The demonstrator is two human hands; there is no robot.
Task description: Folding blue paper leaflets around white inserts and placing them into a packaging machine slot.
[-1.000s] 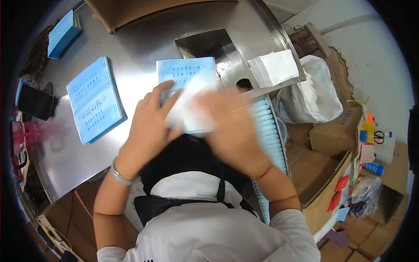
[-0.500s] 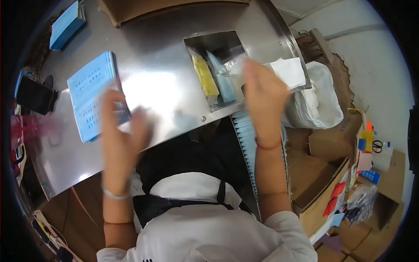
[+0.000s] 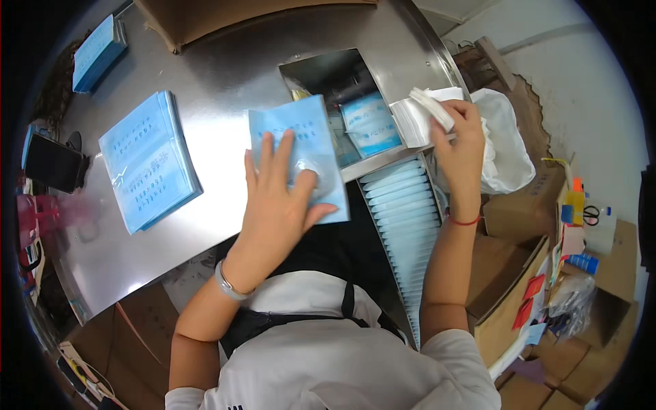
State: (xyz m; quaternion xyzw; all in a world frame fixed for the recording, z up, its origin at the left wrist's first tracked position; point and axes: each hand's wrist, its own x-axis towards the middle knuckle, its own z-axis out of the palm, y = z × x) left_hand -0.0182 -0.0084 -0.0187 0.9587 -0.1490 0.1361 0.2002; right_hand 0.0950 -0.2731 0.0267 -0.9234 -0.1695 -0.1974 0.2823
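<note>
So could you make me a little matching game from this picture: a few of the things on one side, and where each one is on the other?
Things:
1. light blue pouch
2. stack of blue pouches
3. wad of white sheets
4. row of filled pouches

Places:
A. pinched in the right hand
B. lined up on edge between the person's arms, below the table's edge
C. flat under the left hand
D. lying alone at the left of the steel table

Pairs: 1-C, 2-D, 3-A, 4-B
</note>
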